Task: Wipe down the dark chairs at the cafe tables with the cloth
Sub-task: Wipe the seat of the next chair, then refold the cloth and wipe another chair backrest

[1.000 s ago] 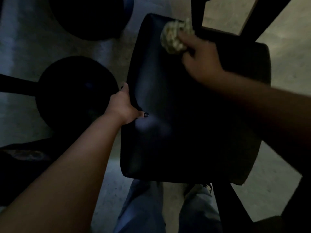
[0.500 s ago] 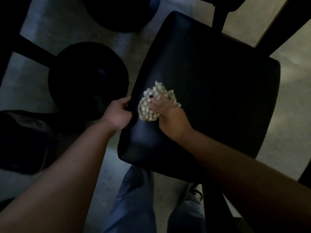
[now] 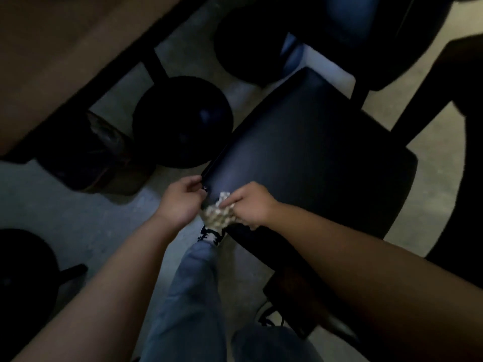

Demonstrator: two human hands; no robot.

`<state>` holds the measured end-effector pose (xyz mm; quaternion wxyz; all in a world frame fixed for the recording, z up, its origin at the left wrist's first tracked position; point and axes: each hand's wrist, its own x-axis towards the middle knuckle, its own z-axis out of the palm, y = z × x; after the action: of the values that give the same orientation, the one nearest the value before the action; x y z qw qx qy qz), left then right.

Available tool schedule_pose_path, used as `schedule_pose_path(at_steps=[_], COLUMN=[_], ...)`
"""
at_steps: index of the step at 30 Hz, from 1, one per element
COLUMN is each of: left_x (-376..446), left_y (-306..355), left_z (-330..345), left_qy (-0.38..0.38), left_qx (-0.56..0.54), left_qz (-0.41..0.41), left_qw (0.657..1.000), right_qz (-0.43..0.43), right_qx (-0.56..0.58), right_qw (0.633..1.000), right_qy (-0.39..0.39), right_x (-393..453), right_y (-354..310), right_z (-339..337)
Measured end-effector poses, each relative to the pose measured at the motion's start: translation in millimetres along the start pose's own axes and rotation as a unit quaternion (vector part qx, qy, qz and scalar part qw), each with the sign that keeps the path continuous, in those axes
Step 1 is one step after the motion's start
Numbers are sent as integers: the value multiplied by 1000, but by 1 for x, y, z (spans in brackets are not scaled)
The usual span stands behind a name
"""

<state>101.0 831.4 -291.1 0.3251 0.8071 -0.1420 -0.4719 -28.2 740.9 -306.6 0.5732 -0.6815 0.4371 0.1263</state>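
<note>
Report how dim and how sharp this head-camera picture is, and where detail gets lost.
Head view: very dim and underexposed; the dark padded chair seat shows only a faint bluish sheen. Soft overall, with the tan tabletop smeared. The pale knobbly cloth and both hands are the brightest parts; the round black table base loses detail.

Two hands (image 3: pixel 180 202) (image 3: pixel 251 205), one cloth (image 3: pixel 217 218), one dark chair seat (image 3: pixel 313 163), two round table bases (image 3: pixel 183 121) (image 3: pixel 248 48).

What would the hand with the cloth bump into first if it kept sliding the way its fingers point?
Probably the left hand: the right hand points its cloth leftward across the chair seat corner.
</note>
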Motion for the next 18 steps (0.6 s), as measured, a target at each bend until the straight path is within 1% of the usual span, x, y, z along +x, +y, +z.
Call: schedule_pose_path(at_steps=[1,3,6,9,12,16,18], left_x=[-21,-62,-123,-177,-221,-265,-280], left_y=[5,16,44,75,109,152,170], left_z=[-6,-19,-35,-48,-61,-77,-86], left_qy=[18,43,56,44,33,13,21], left_qx=[-28,-67,-136,-164,-178,-206,-215], left_qz=[8,28,57,83,119,175,204], left_qw=[999,996,988,982,976,963,955], right_qz=[8,16,-4,-35,-60,-103,-129], right_qx=[49,173,303,377,433,496,512], right_qw=[998,984,953,924,895,857,845], right_qy=[24,34,-7,-61,-91,-97,-85], right_x=[-17,-57,-122,-182,-230,-275,-294], right_y=[-10,-33,-66,-99,-135,-189,-215], right_z=[-4,-16,-42,-66,-87,-106,-114])
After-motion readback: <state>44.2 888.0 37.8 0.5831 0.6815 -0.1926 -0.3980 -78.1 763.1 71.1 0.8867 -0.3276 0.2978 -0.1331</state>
